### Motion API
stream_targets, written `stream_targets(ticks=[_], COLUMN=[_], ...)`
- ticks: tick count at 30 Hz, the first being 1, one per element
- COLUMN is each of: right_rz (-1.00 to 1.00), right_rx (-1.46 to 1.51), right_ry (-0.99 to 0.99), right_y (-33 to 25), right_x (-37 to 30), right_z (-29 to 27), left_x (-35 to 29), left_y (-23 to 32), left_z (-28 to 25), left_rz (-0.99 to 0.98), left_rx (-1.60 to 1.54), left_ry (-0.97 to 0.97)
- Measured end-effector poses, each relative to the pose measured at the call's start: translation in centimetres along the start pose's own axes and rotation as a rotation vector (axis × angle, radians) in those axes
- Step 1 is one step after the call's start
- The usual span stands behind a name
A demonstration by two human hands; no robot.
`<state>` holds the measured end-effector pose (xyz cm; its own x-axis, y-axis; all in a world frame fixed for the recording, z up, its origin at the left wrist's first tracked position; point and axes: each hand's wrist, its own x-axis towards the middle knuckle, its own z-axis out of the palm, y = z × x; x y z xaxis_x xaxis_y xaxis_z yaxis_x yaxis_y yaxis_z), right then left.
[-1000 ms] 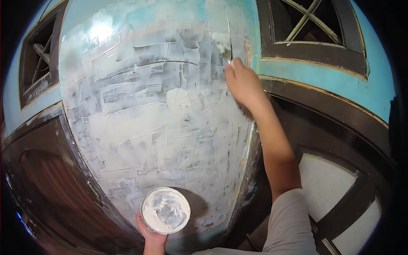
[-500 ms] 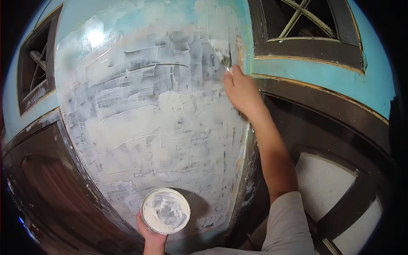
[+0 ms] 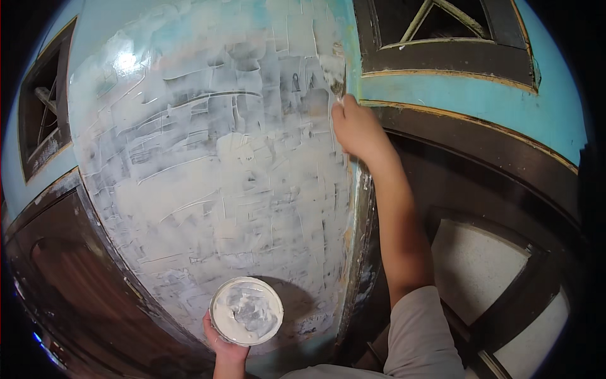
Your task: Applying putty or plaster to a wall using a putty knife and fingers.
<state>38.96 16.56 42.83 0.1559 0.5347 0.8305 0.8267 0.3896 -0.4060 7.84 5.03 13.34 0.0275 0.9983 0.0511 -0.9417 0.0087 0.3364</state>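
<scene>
My right hand [image 3: 363,129] is raised high, closed on the handle of a putty knife [image 3: 338,86]. Its blade touches the upper right of a patchy wall [image 3: 183,196], beside the turquoise edge strip. White putty shows around the blade, and the fingers hide most of the handle. Low in front of me, my left hand [image 3: 218,343] supports a round white tub [image 3: 281,302] from its lower left side. Inside the tub lies smeared white putty [image 3: 232,325], with its greyish bottom showing through in the middle.
Dark door frames flank the wall: a brown door [image 3: 60,252] on the left and a door with pale panels [image 3: 483,265] on the right. Framed vents with crossed slats [image 3: 435,22] sit above. A worn wooden jamb [image 3: 361,240] borders the wall's right side.
The wall has shifted left in view. Against it, my right hand and the putty knife have moved right, closer to the edge strip. The tub stays almost where it was in view.
</scene>
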Motion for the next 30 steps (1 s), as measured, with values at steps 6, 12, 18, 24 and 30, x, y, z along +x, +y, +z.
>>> stream_targets(ticks=[6, 12, 18, 24, 30], right_rz=[-0.168, -0.174, -0.162, -0.152, -0.177], right_rx=[-0.056, -0.142, -0.114, -0.132, -0.149], right_ry=[0.144, 0.158, 0.043, 0.037, 0.073], right_y=[-2.3, -3.7, -1.3, -4.0, -4.3], right_x=[-1.1, 3.6, -4.0, -1.6, 2.7], right_z=[-1.5, -1.3, 1.7, -1.1, -0.4], left_x=[0.0, 0.0, -0.6, -0.5, -0.4], left_y=[0.2, -0.8, -0.1, 0.3, -0.2], left_z=[0.3, 0.8, 0.1, -0.2, 0.2], left_rz=[0.001, -0.014, 0.043, 0.030, 0.006], left_rx=[0.025, 0.003, 0.007, -0.003, -0.029], left_ry=[-0.006, -0.030, -0.012, -0.020, -0.017])
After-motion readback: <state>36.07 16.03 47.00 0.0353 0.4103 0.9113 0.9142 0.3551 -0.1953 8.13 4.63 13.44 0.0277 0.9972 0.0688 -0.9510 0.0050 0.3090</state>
